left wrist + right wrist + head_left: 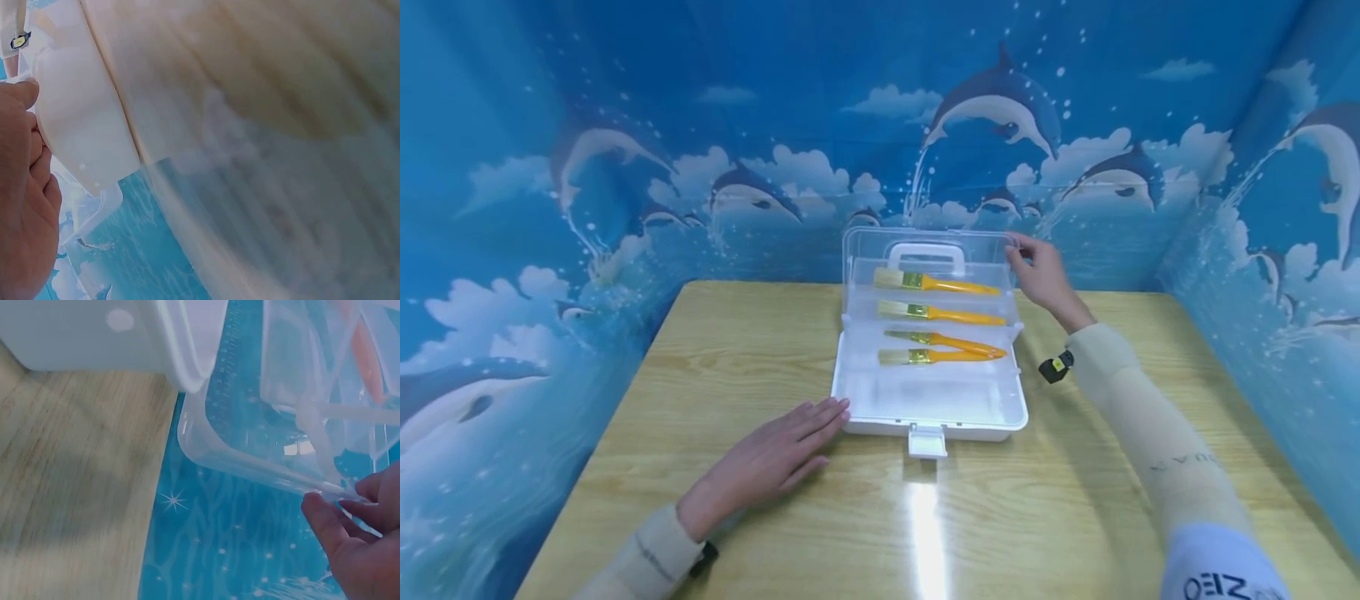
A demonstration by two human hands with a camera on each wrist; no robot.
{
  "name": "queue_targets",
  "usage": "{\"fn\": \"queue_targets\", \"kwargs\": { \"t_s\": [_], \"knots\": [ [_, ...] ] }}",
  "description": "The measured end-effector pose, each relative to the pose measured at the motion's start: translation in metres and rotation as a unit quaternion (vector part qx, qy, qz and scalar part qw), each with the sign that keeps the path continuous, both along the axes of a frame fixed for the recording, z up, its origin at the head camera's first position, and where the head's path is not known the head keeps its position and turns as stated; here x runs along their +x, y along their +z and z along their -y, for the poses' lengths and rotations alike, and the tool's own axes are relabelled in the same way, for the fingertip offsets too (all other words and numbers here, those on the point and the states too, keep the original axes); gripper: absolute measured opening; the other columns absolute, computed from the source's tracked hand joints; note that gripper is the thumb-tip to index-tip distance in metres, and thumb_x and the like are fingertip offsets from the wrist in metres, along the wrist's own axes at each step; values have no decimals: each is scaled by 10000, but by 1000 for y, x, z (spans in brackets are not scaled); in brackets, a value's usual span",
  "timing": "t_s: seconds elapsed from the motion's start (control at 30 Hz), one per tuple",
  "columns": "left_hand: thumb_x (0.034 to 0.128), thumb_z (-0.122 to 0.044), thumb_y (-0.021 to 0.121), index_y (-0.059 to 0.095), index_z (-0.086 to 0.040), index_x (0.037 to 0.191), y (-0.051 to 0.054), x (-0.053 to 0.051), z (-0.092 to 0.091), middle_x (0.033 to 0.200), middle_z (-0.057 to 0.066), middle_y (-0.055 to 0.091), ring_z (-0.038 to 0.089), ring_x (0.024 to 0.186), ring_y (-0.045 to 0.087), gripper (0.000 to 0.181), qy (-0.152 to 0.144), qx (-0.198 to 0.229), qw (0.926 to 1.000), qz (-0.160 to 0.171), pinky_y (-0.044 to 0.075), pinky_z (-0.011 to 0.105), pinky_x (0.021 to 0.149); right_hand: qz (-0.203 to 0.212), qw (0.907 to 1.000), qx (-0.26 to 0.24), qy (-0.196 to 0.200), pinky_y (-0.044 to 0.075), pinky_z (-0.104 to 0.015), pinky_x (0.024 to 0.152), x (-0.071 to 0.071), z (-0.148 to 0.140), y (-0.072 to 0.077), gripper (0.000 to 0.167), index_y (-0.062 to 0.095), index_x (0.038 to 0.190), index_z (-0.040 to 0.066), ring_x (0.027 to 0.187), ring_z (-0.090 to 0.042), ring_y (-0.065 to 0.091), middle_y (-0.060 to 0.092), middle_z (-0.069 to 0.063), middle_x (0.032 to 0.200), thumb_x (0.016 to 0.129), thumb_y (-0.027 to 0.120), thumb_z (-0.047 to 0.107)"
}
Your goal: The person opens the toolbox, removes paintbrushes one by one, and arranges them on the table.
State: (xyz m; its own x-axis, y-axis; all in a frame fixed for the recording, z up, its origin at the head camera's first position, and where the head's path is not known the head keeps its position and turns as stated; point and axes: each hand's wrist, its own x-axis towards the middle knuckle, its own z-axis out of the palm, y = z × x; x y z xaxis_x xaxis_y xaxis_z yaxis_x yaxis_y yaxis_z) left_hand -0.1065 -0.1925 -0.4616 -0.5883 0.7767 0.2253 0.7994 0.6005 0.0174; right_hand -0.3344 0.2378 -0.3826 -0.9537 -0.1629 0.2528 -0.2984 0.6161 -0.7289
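Observation:
A white plastic storage box (917,404) stands opened on the table, its clear lid (244,461) raised at the back. Several paintbrushes with orange handles lie in it; the top paintbrush (958,285) and the one below it rest on the upper trays, and a lower pair (958,356) crosses at the handle ends. My right hand (1043,273) pinches the lid's right edge between thumb and fingers. With fingers extended, my left hand (771,454) touches the box's front left corner. A white latch (927,442) hangs down at the front.
The box rests on a wood-grain table (737,358). A blue curtain (775,83) printed with dolphins surrounds its back and sides. A white carrying handle (927,248) shows at the lid.

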Motion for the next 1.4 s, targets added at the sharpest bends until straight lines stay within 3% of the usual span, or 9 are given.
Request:
{"fn": "queue_targets", "kwargs": {
  "t_s": [0.1,0.2,0.3,0.4,0.53,0.63,0.77,1.03,1.4],
  "knots": [
    [1059,-332,522,313,-89,1597,1,-1,1,1677,50,272,209,1522,313,626,-21,-38,10000,-46,274,394,1255,-61,9997,97,-219,567,-384,786,-5,4,-2,460,505,1480,18,1010,-307,628,643,-231,1256,1101,436,269],
    [1064,-337,515,302,-92,1603,2,-2,2,1680,48,268,209,1526,305,629,-61,-70,9999,-82,268,390,1259,-123,9993,95,-339,495,-263,611,-10,5,-7,416,590,1393,-6,810,-241,583,656,-232,1041,1098,443,247],
    [1078,-357,479,291,-97,1607,2,-2,2,1686,44,252,206,1533,289,619,-64,-147,9999,-54,250,379,1265,-79,9993,54,-348,425,-218,540,-15,4,-15,418,623,1348,-16,740,-204,548,665,-247,1026,1100,439,266],
    [1073,-360,489,291,-91,1606,2,-2,2,1688,47,244,211,1535,283,629,-50,-198,9998,-53,232,370,1268,15,9997,-52,-253,464,-184,582,-18,4,-21,448,611,1367,-20,804,-228,617,686,-266,1116,1098,438,294],
    [1033,-343,573,311,-73,1596,2,-2,0,1683,63,259,228,1529,297,677,-35,-175,9998,-107,216,361,1274,282,9992,-285,-47,554,-188,740,-19,3,-29,461,602,1380,-8,995,-294,674,683,-255,1200,1086,462,318],
    [1013,-345,606,322,-55,1589,2,-1,-1,1676,80,273,243,1524,307,705,-44,-179,9997,-170,229,373,1272,628,9972,-407,72,582,-306,895,-21,3,-34,471,569,1415,8,1121,-318,647,653,-232,1286,1071,495,320],
    [1015,-350,600,311,-48,1591,1,0,-2,1678,85,267,240,1529,294,712,-32,-201,9996,-173,257,398,1256,1023,9931,-536,182,557,-464,999,-23,2,-39,511,501,1474,3,1215,-350,608,598,-234,1382,1060,510,302],
    [1039,-355,562,269,-70,1609,2,2,-2,1694,60,223,218,1544,256,701,62,-285,9996,-16,246,396,1261,1331,9893,-546,221,587,-329,914,-26,4,-44,509,479,1483,-28,1212,-366,620,592,-264,1390,1066,483,263],
    [1052,-325,532,270,-69,1609,1,2,-2,1696,60,218,219,1550,240,667,-4,-211,9998,19,226,392,1273,1671,9848,-465,133,545,-251,863,-30,4,-56,453,485,1421,-140,1180,-378,593,562,-347,1373,1061,430,128]
  ]
}}
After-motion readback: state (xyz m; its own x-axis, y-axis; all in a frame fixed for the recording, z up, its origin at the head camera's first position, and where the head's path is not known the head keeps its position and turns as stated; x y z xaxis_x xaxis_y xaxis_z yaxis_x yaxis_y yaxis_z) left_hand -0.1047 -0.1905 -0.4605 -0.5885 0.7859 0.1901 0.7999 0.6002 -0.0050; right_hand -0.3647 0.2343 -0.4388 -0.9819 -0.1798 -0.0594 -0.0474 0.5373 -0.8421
